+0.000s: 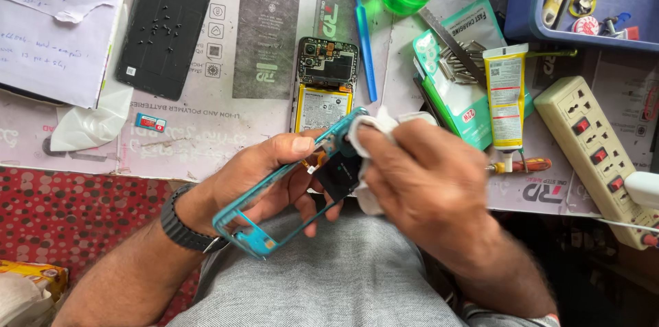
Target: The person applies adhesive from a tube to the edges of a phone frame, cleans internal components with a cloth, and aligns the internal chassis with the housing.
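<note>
Frame [274, 189], a teal phone shell, sits above the person's lap, just below the opened phone [326, 83] on the bench. The left hand [274, 169] curls shut around its long edges; the right hand [419, 176] pinches a white cloth [374, 124] against its top corner. It looks light, thin and easily bent, so the rails seem the safest hold.
</note>
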